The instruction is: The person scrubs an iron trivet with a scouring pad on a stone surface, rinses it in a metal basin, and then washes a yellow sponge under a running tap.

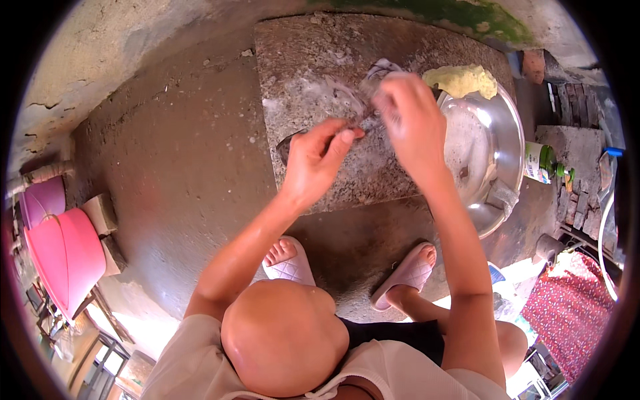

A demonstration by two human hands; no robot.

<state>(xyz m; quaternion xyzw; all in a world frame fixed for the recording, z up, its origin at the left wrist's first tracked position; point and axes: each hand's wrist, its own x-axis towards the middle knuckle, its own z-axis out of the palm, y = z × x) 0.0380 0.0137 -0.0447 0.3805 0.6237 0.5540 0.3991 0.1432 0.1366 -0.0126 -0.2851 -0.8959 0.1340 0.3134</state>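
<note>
A wet, grey cloth (pixel 381 68), smeared by motion in part, is stretched above a rough stone slab (pixel 300 47) streaked with whitish suds. My left hand (pixel 317 160) is closed at the slab's middle, thumb and forefinger pinching what looks like the cloth's near end. Over its far part my right hand (pixel 415 123) is curled, its fingers blurred. Just right of that hand, a crumpled yellow cloth (pixel 463 81) lies at the rim of a shiny metal basin (pixel 513 133). Clear water seems to stand in the basin. A pale, textured cloth (pixel 505 199) hangs over its near right rim.
A green bottle (pixel 547 160) lies right of the basin, by stacked bricks and tiles (pixel 580 107). Pink tubs (pixel 67 253) stand at the far left. My feet in pink slippers (pixel 405 277) rest on the wet floor (pixel 180 147). Red patterned fabric (pixel 570 310) hangs lower right.
</note>
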